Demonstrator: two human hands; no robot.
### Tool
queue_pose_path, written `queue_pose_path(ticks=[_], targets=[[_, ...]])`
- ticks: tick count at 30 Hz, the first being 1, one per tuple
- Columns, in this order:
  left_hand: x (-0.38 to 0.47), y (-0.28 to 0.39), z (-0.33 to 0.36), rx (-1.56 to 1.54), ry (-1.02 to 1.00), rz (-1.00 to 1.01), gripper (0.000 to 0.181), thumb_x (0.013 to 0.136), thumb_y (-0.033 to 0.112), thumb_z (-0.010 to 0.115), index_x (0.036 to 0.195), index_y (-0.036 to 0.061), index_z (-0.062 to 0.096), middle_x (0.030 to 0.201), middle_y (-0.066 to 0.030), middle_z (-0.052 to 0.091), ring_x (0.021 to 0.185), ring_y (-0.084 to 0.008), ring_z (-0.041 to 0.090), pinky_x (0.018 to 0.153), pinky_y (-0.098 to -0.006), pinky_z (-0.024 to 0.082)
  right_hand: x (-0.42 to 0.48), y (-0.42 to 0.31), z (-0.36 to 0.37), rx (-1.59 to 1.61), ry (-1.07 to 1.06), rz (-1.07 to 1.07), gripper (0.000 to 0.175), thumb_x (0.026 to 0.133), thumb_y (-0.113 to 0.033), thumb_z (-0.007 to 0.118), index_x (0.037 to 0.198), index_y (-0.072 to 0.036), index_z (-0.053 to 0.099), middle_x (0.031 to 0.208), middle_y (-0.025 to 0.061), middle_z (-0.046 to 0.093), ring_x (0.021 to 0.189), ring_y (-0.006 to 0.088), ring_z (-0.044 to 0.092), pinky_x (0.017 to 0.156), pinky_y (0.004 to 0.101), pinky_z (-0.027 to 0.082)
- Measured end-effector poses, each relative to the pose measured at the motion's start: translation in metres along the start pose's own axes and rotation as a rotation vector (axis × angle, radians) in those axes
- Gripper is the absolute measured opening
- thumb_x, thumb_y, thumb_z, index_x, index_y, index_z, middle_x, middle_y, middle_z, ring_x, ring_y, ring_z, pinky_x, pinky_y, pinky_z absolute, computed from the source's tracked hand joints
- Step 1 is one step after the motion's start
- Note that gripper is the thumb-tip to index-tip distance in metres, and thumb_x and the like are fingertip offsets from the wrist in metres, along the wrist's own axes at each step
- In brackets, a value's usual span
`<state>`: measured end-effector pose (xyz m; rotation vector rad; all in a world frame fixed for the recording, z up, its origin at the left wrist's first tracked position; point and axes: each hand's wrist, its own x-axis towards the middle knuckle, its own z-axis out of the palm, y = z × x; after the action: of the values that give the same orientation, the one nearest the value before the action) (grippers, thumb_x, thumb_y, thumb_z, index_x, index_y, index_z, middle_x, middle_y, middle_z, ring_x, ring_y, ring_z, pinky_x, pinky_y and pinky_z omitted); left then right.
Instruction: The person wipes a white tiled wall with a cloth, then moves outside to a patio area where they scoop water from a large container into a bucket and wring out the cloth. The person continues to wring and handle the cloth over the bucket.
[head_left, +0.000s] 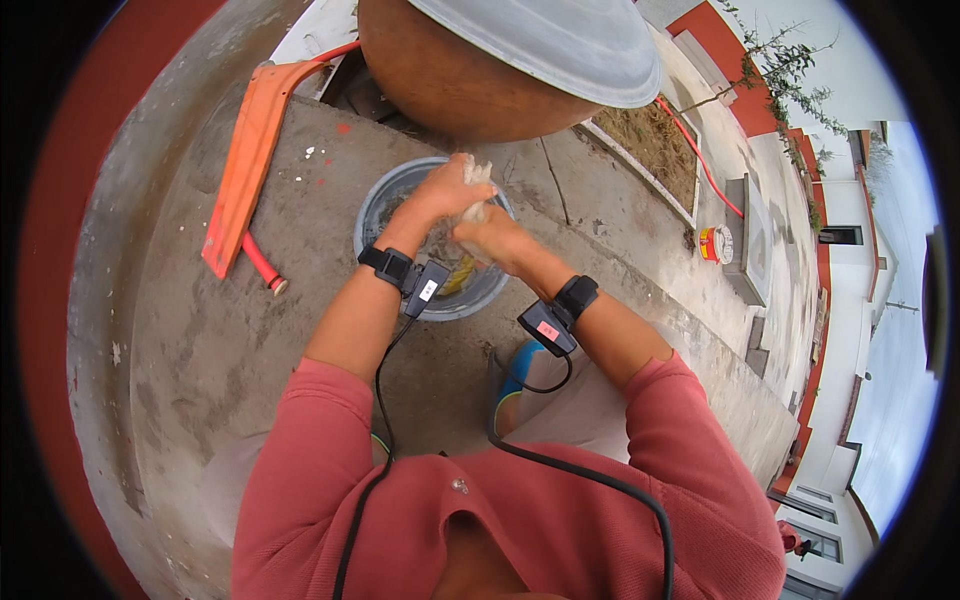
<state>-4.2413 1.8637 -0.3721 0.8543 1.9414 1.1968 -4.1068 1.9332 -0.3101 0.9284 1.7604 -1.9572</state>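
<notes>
My left hand and my right hand are both closed around a wet, whitish cloth, bunched and twisted between them. They hold it above a round grey plastic basin that stands on the concrete in front of my feet. Murky water shows inside the basin. Near its front side, something yellow lies in the water, partly covered by my right hand and forearm. Much of the cloth is hidden by my fingers.
Just beyond the basin bulges a large brown vessel under a grey metal lid. An orange plastic panel and a red hose lie on the left. A small red-and-yellow tub stands right, beside a concrete block.
</notes>
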Motion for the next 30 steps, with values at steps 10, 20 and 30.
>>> queue_pose_path(ticks=[10, 20, 30], targets=[[-0.034, 0.000, 0.000, -1.711, -0.403, 0.397, 0.092, 0.089, 0.073, 0.051, 0.151, 0.0070, 0.038, 0.149, -0.0159, 0.045, 0.129, -0.0285, 0.050, 0.110, -0.0475, 0.042, -0.016, -0.022, -0.005, 1.014, -0.217, 0.031, 0.037, 0.091, -0.022, 0.063, 0.123, -0.004, 0.055, 0.103, 0.0119, 0.062, 0.079, 0.0195, 0.058, 0.060, 0.0288, 0.048], [-0.013, 0.011, -0.010, -0.795, -0.076, 0.156, 0.022, 0.091, 0.024, 0.063, 0.100, 0.0041, 0.066, 0.089, -0.0008, 0.064, 0.080, -0.0121, 0.060, 0.072, -0.0314, 0.051, -0.008, -0.012, -0.011, 0.561, -0.208, 0.014, 0.031, 0.092, -0.024, 0.067, 0.112, -0.001, 0.057, 0.088, 0.0084, 0.059, 0.067, 0.0112, 0.052, 0.051, 0.0236, 0.042], [-0.019, 0.016, 0.003, -0.069, 0.014, -0.018, 0.033, 0.089, 0.028, 0.062, 0.114, 0.0079, 0.068, 0.103, -0.0148, 0.072, 0.098, -0.0325, 0.068, 0.087, -0.0458, 0.051, 0.008, 0.010, -0.005, -0.159, 0.206, -0.188, 0.026, 0.083, -0.025, 0.071, 0.100, -0.010, 0.059, 0.076, 0.0043, 0.058, 0.052, 0.0116, 0.049, 0.040, 0.0285, 0.034]])
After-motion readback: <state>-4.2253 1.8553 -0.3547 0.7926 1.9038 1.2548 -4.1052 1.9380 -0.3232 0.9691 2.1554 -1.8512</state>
